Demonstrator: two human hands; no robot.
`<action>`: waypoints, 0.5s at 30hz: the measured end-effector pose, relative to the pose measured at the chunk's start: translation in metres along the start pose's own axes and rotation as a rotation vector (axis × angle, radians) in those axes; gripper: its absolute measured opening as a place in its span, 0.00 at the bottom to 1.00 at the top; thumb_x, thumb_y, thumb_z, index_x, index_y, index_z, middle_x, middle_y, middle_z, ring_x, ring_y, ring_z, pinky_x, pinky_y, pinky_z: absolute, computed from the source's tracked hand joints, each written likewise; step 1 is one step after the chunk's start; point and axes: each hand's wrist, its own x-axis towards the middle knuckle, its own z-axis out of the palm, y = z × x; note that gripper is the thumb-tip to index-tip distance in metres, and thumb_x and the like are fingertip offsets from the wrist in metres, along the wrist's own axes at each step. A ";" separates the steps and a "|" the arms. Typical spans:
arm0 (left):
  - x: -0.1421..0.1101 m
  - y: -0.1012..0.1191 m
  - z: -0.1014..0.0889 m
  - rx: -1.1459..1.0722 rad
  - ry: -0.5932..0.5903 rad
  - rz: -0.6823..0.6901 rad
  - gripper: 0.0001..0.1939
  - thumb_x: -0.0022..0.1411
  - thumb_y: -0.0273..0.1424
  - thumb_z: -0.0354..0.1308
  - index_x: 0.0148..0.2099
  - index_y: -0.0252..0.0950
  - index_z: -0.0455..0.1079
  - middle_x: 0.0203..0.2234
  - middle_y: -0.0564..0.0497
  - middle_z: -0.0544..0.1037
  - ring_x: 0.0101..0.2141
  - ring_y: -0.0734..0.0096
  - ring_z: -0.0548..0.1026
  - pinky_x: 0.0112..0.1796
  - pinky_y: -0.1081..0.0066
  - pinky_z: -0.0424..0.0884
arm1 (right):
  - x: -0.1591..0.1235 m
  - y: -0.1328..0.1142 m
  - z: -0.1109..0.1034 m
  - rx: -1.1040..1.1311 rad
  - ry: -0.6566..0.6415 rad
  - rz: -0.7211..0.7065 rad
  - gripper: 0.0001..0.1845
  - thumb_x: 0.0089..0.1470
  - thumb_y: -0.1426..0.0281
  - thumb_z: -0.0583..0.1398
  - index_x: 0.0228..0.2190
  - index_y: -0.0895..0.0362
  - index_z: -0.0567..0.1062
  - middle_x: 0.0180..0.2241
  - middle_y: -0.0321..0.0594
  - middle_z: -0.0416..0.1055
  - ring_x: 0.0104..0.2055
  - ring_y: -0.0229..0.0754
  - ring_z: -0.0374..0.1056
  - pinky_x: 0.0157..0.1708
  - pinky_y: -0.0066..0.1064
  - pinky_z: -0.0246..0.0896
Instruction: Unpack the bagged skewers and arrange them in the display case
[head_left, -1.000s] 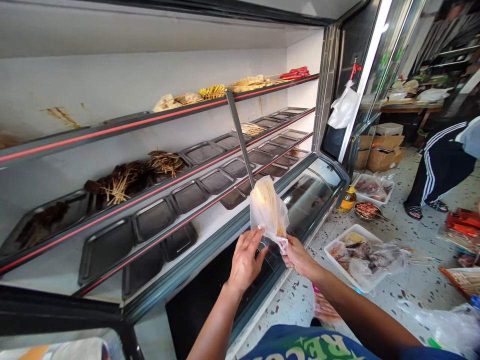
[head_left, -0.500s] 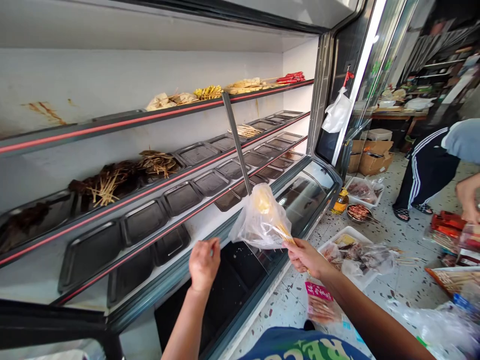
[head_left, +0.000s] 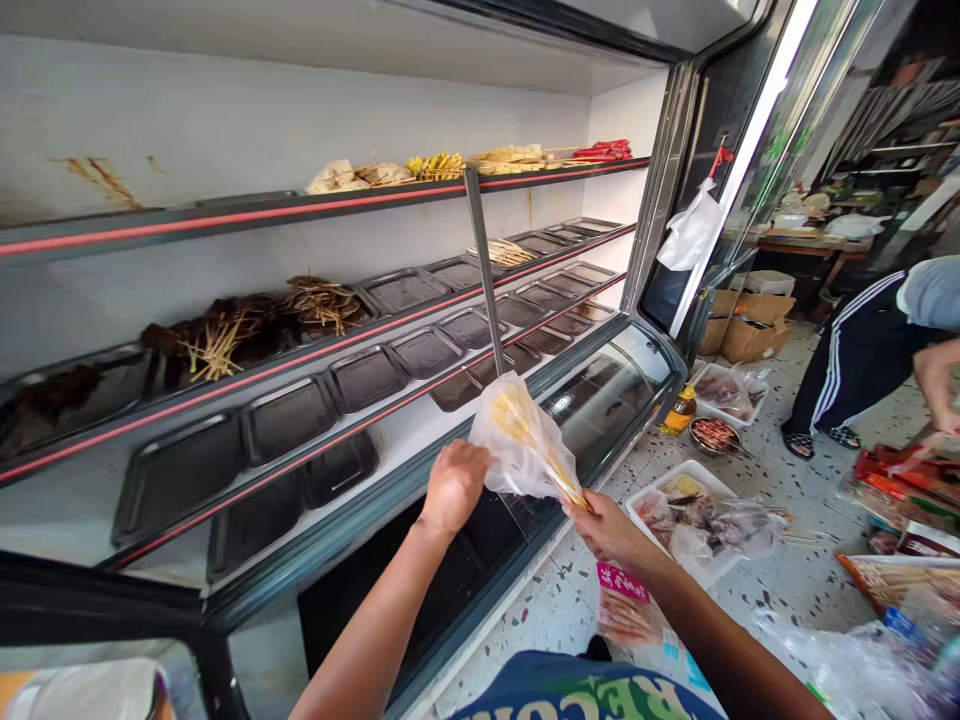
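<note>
My right hand (head_left: pixel 609 527) grips the lower ends of a bundle of pale skewers (head_left: pixel 536 450) that sits inside a clear plastic bag (head_left: pixel 519 440). My left hand (head_left: pixel 453 486) is closed on the bag's left edge, beside the skewers. Both hands are held in front of an open display cooler (head_left: pixel 480 440), just above its dark front rail. The bag leans up and to the left, toward the lowest shelf of trays.
Cooler shelves carry dark empty trays (head_left: pixel 367 378), brown skewers (head_left: pixel 225 340) on the left and yellow and red skewers (head_left: pixel 517 157) on top. On the floor stand white tubs of food (head_left: pixel 697 515), a bowl (head_left: pixel 711 434) and packets (head_left: pixel 626 600). Another person (head_left: pixel 870 350) bends at right.
My left hand let go of the bag, dropped left, then came back up and closed on the bag's left edge. The bag tilted from upright to leaning left.
</note>
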 end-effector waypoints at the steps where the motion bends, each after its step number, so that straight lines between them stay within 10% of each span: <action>1: 0.000 -0.011 -0.007 -0.066 0.059 -0.111 0.15 0.69 0.36 0.51 0.31 0.38 0.73 0.27 0.49 0.77 0.31 0.64 0.73 0.38 0.64 0.69 | -0.001 0.003 -0.003 -0.024 0.000 -0.006 0.25 0.47 0.48 0.63 0.31 0.53 0.60 0.17 0.20 0.50 0.15 0.26 0.42 0.13 0.22 0.36; 6: 0.003 -0.067 -0.056 -0.608 0.532 -0.827 0.12 0.59 0.40 0.56 0.32 0.36 0.69 0.24 0.51 0.76 0.24 0.70 0.71 0.27 0.70 0.68 | -0.003 0.022 -0.024 -0.109 0.022 0.049 0.24 0.48 0.49 0.61 0.31 0.52 0.58 0.16 0.19 0.50 0.14 0.26 0.42 0.13 0.22 0.35; 10: 0.007 -0.046 -0.089 -0.425 0.729 -0.824 0.11 0.60 0.38 0.56 0.33 0.36 0.71 0.25 0.51 0.76 0.27 0.68 0.74 0.34 0.67 0.72 | -0.004 0.026 -0.027 -0.083 -0.006 0.105 0.23 0.50 0.50 0.61 0.31 0.52 0.56 0.17 0.19 0.49 0.14 0.26 0.40 0.13 0.22 0.32; 12: 0.004 -0.009 -0.087 -0.371 0.627 -0.632 0.13 0.62 0.40 0.56 0.34 0.37 0.74 0.27 0.50 0.78 0.31 0.66 0.76 0.40 0.66 0.73 | -0.001 0.026 -0.020 -0.087 0.014 0.079 0.22 0.52 0.51 0.60 0.30 0.52 0.56 0.17 0.20 0.50 0.14 0.26 0.42 0.13 0.22 0.35; 15: -0.005 0.042 -0.051 -0.637 0.025 -0.434 0.12 0.61 0.40 0.57 0.36 0.38 0.78 0.34 0.47 0.83 0.37 0.61 0.79 0.42 0.65 0.74 | 0.010 0.029 -0.006 -0.108 0.066 0.031 0.20 0.54 0.51 0.58 0.30 0.52 0.57 0.17 0.21 0.52 0.13 0.28 0.44 0.13 0.24 0.38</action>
